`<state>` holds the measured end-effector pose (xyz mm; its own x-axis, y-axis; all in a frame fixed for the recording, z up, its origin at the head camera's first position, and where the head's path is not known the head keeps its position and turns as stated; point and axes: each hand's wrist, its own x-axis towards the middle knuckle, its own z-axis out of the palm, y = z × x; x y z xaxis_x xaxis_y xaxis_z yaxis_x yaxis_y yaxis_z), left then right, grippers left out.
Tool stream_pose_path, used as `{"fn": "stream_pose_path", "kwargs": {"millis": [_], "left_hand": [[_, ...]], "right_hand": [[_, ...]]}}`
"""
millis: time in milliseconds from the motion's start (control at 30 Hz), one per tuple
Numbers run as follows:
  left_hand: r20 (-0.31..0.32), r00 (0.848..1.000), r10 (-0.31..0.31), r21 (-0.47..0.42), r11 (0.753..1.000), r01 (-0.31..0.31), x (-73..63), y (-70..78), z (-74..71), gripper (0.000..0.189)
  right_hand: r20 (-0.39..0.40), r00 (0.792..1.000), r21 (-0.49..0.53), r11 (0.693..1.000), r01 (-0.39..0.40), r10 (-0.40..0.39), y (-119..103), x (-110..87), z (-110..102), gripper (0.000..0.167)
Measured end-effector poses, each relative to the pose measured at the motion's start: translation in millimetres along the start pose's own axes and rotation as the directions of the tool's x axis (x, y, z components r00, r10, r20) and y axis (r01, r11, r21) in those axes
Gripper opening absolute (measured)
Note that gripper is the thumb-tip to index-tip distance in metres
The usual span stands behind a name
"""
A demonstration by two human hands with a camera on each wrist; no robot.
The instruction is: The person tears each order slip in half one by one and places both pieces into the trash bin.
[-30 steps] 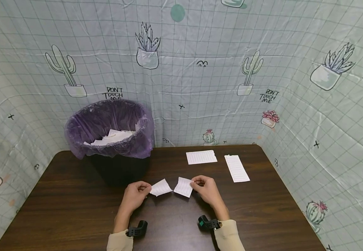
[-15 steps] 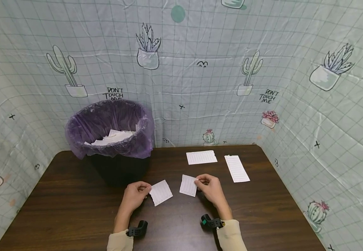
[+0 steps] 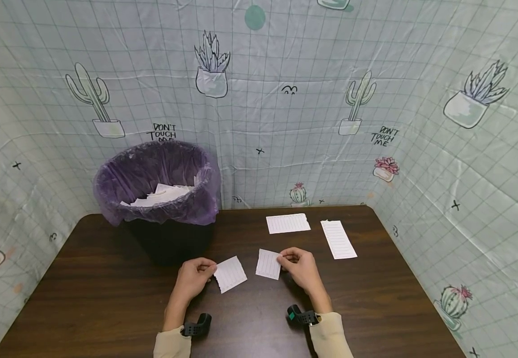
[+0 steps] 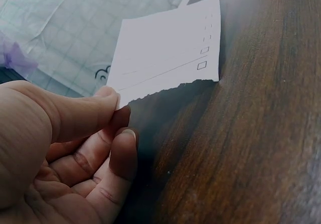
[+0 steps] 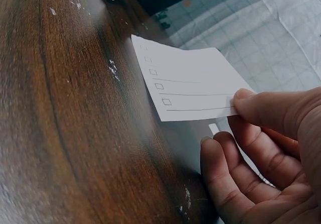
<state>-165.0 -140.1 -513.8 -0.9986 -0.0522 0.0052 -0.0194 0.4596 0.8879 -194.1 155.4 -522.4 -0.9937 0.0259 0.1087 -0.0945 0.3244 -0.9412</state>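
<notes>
Between thumb and forefinger, my left hand [image 3: 193, 277] pinches a torn piece of lined paper [image 3: 230, 274] by its corner. The left wrist view shows that piece's ragged lower edge and small printed checkboxes [image 4: 201, 65]. My right hand [image 3: 301, 268] pinches a second lined paper piece [image 3: 268, 264] at its right side. Checkboxes run down one edge of this piece in the right wrist view, where my thumb [image 5: 246, 96] lies over its corner. A gap separates the two pieces, both held low over the brown table [image 3: 259, 323].
A black bin [image 3: 169, 241] with a purple liner [image 3: 196, 211] stands at the back left, holding several white papers [image 3: 162, 195]. Two lined slips, one lying sideways [image 3: 288, 223] and one slanted [image 3: 339, 239], rest at the back right. A cactus-print curtain [image 3: 259, 114] encloses the table.
Both paper pieces have turned from tilted to flatter, showing more of their lined faces. My right hand has shifted slightly right, widening the gap; my left hand stays nearly in place.
</notes>
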Motion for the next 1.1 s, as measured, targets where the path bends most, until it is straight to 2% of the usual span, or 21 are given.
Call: {"fn": "stream_pose_path", "kwargs": {"millis": [233,467,867,1100], "left_hand": [[-0.003,1.0,0.001,0.001,1.0,-0.001,-1.0,1.5,1.2,0.007],[-0.017,1.0,0.025,0.04,0.999,-0.024,-4.5,2.9,0.9,0.006],[-0.018,0.998,0.063,0.071,0.996,-0.062,-6.3,16.5,-4.9,0.005],[-0.026,0.996,0.087,0.088,0.993,-0.084,-4.6,26.7,-10.1,0.005]], "right_hand": [[0.02,1.0,-0.018,1.0,0.024,-0.023,1,1.1,-2,0.005],[0.033,0.998,-0.061,0.997,0.053,-0.051,-1,0.0,-2,0.004],[0.027,0.995,-0.092,0.991,0.096,-0.094,-12,4.7,0,0.005],[0.028,0.993,-0.066,0.991,0.116,-0.114,-21,6.7,2,0.005]]}}
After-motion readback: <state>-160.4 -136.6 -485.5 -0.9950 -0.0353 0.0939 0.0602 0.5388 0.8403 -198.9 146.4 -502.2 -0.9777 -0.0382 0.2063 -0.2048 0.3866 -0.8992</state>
